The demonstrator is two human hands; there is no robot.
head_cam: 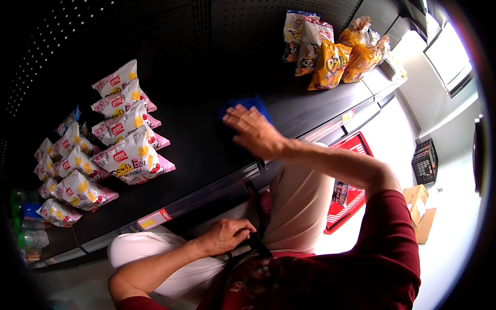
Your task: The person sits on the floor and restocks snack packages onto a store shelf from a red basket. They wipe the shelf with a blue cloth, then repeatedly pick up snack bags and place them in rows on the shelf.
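My right hand (255,133) lies palm down, fingers extended, over a blue cloth (254,104) on the dark store shelf (197,143). Slight blur softens the fingers, and much of the cloth is hidden beneath the hand. Near my lap, my left hand (224,237) is loosely curled beside a black strap (259,244); whether it grips the strap is unclear. To the left stand rows of white and pink snack bags (133,157), with smaller matching bags (83,190) beside them. A yellow snack bag (330,66) stands toward the far right, before white panda-print bags (314,46).
Amber-coloured packages (362,58) stand farther right. A clear price rail with a label (154,219) edges the shelf. Green-capped bottles (33,239) sit at far left. On the floor are a red shopping basket (329,224), a black crate (424,162) and a cardboard box (415,199).
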